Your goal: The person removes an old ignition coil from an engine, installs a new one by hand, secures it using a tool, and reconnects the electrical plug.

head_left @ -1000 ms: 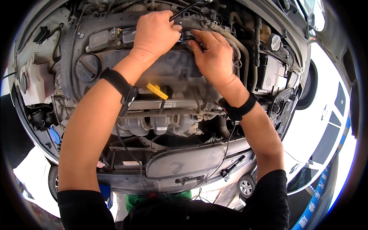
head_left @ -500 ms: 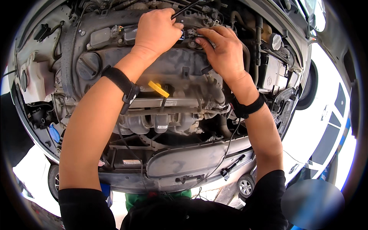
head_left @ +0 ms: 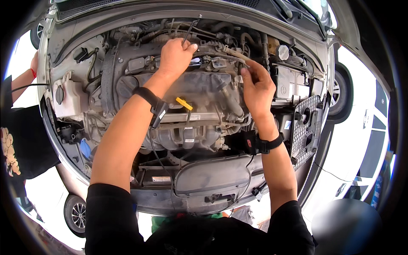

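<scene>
My left hand (head_left: 175, 58) is closed around a slim dark metal rod (head_left: 190, 32) with a small bent tip. It is over the engine's top, beside the row of ignition coils. My right hand (head_left: 259, 91) hovers to the right of the engine cover (head_left: 185, 83), thumb and fingers apart, with nothing visible in it. The rightmost ignition coil (head_left: 219, 63) sits left of that hand, its connector close by. Another coil (head_left: 137, 63) shows left of my left hand, which partly covers the middle of the row.
A yellow dipstick handle (head_left: 184, 103) sticks up before the engine cover. A battery (head_left: 289, 85) stands at the right, a white reservoir (head_left: 68, 95) at the left. Another person's arm (head_left: 23, 83) is at the left edge. Thin cables hang from both wrist straps.
My right hand has come away from the coil connector, moving right and nearer. The rod stays in my left hand. The view has shifted, and another person now shows at the left.
</scene>
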The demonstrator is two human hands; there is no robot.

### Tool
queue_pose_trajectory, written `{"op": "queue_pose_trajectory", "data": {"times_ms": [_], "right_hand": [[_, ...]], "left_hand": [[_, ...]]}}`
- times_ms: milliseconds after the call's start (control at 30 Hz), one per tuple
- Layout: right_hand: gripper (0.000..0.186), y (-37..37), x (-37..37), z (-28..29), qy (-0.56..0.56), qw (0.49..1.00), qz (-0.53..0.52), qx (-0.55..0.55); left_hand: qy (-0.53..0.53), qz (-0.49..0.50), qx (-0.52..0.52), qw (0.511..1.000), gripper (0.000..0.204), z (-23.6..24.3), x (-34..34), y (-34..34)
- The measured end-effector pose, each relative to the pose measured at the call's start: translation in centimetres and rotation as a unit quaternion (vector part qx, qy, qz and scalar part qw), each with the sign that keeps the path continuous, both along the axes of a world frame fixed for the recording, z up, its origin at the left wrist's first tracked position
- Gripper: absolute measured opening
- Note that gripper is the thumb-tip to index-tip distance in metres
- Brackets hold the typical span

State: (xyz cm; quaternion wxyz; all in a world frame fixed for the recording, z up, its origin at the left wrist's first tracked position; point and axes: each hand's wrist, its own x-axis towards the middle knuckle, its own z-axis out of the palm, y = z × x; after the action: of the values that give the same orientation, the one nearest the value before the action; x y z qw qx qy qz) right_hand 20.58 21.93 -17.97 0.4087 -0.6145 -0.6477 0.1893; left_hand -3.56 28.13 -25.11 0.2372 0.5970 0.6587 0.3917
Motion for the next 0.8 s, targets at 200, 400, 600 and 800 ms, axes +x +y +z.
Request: {"op": "queue_pose_trajectory", "data": {"times_ms": [200,400,600,800], "right_hand": [[0.02,-15.8,6.7,4.4,0.056,0.975,-0.047,-0.212],[0.02,-26.9,7.6,8.2,0.09,0.963,-0.06,-0.245],[0.02,-35.1,7.2,12.1,0.063,0.96,-0.026,-0.272],[0.019,-42.4,6.8,13.9,0.035,0.971,0.01,-0.236]], "left_hand": [[-0.196,0.067,-0.078,0.975,0.052,9.0,-2.6,-12.2],[-0.317,0.073,-0.153,0.933,0.052,10.8,-4.3,-33.7],[-0.312,0.085,-0.218,0.921,0.063,14.9,-5.3,-45.9],[-0.306,0.08,-0.181,0.931,0.063,17.7,-5.6,-52.2]]}}
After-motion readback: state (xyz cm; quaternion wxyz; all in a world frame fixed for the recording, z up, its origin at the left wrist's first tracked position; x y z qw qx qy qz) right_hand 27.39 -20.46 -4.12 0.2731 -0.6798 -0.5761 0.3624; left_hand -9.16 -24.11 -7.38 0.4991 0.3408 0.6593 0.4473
